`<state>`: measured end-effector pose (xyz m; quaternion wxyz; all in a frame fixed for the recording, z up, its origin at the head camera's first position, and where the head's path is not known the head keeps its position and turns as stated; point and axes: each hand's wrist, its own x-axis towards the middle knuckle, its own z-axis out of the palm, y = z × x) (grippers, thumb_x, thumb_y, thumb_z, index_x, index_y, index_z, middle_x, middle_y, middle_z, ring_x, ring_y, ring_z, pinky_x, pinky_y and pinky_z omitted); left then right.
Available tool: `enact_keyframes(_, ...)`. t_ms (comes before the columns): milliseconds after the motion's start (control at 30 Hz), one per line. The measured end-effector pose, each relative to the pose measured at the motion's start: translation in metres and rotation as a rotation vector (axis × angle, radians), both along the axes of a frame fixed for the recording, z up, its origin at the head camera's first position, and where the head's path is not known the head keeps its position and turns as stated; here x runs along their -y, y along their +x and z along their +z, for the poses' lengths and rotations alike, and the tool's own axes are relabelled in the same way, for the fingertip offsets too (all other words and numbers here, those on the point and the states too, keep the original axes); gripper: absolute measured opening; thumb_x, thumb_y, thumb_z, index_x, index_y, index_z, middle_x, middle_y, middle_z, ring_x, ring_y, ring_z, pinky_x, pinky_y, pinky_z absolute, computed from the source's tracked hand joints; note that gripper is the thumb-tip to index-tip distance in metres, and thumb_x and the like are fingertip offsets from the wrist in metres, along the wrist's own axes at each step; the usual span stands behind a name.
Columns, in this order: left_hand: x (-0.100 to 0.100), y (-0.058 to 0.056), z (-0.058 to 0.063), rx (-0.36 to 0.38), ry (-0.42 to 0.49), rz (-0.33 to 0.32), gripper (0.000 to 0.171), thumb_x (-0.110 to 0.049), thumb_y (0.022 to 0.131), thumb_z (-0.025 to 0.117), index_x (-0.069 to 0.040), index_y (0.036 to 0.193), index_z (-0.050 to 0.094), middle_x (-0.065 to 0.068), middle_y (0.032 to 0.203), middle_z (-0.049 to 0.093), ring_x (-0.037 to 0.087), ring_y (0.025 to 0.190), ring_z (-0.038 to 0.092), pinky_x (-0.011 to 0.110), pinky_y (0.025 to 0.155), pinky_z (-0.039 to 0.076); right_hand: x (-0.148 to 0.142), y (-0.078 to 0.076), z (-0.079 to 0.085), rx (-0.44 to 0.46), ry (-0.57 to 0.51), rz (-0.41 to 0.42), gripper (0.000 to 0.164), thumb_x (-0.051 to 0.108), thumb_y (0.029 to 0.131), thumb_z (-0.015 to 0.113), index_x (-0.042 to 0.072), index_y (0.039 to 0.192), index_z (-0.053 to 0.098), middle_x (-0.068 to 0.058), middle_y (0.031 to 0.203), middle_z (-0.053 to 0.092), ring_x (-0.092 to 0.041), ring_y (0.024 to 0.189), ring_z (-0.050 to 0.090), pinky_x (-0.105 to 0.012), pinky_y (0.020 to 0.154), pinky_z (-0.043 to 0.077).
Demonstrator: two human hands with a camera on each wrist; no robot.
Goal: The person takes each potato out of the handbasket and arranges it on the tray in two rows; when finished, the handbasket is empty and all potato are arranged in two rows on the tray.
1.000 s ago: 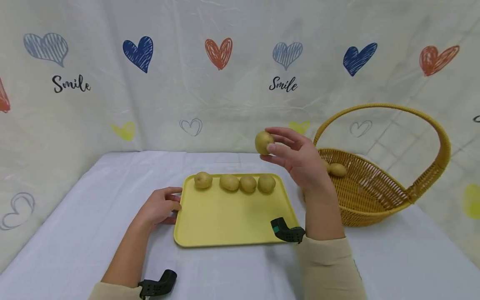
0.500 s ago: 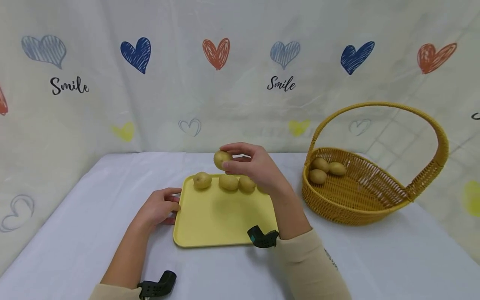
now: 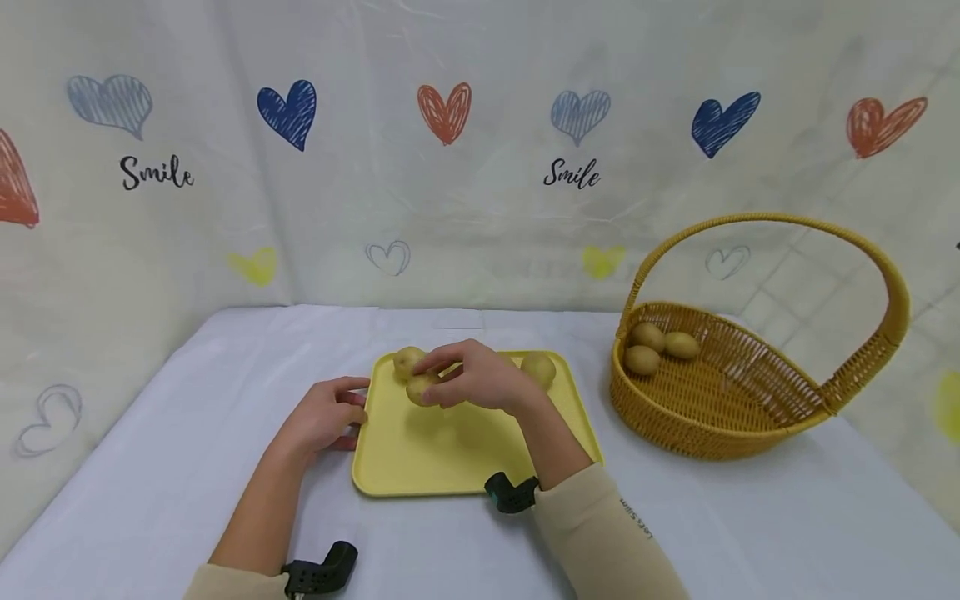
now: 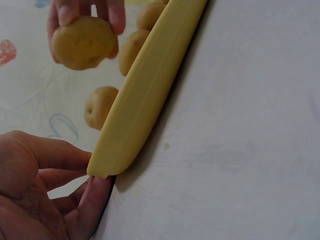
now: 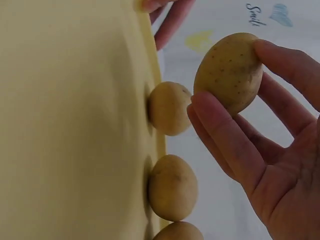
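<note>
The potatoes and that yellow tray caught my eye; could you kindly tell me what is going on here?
A person's right hand holds a potato above the yellow tray, while the left hand holds the tray's left edge. Other potatoes line its far side. Three more potatoes lie in the wicker basket to the right.

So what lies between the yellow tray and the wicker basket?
Only a narrow strip of white tablecloth: the yellow tray and the wicker basket stand apart with nothing set between them. The head view shows it.
</note>
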<state>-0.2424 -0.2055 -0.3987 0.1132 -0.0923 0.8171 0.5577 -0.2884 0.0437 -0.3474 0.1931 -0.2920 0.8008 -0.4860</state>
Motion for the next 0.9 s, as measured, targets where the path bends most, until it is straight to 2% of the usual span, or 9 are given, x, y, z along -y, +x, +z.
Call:
enact_keyframes(200, -0.002, 0.001, -0.006, -0.005, 0.014, 0.003, 0.062, 0.002, 0.092, 0.059, -0.006, 0.153, 0.048, 0.017, 0.126, 0.056, 0.022, 0.094, 0.062, 0.035, 0.069, 0.062, 0.012, 0.003, -0.012, -0.159, 0.215, 0.011, 0.028, 0.017, 0.086, 0.082, 0.021, 0.114, 0.079, 0.008, 0.107, 0.073, -0.016, 0.099, 0.063, -0.027, 0.082, 0.054)
enact_keyframes(433, -0.001, 0.001, -0.004, -0.007, 0.012, 0.011, 0.061, 0.000, 0.093, 0.058, -0.006, 0.153, 0.047, 0.017, 0.127, 0.055, 0.023, 0.096, 0.062, 0.034, 0.069, 0.062, 0.024, 0.006, -0.020, -0.231, 0.341, 0.030, 0.027, 0.014, 0.084, 0.085, 0.021, 0.110, 0.080, 0.011, 0.101, 0.073, -0.010, 0.091, 0.059, -0.023, 0.080, 0.050)
enact_keyframes(667, -0.001, -0.001, -0.002, 0.004, -0.010, 0.018, 0.061, 0.000, 0.093, 0.058, -0.008, 0.153, 0.049, 0.016, 0.127, 0.055, 0.024, 0.098, 0.061, 0.034, 0.070, 0.062, 0.026, 0.011, -0.014, -0.293, 0.360, 0.070, 0.029, 0.008, 0.083, 0.084, 0.019, 0.109, 0.081, 0.007, 0.105, 0.073, -0.015, 0.094, 0.059, -0.023, 0.079, 0.049)
enact_keyframes(900, 0.000, -0.001, 0.000, 0.001, -0.012, 0.015, 0.062, 0.001, 0.092, 0.058, -0.007, 0.153, 0.048, 0.016, 0.127, 0.054, 0.023, 0.097, 0.061, 0.034, 0.070, 0.062, 0.024, 0.012, -0.013, -0.282, 0.354, 0.080, 0.031, 0.009, 0.084, 0.082, 0.020, 0.112, 0.081, 0.007, 0.110, 0.074, -0.016, 0.100, 0.061, -0.022, 0.081, 0.049)
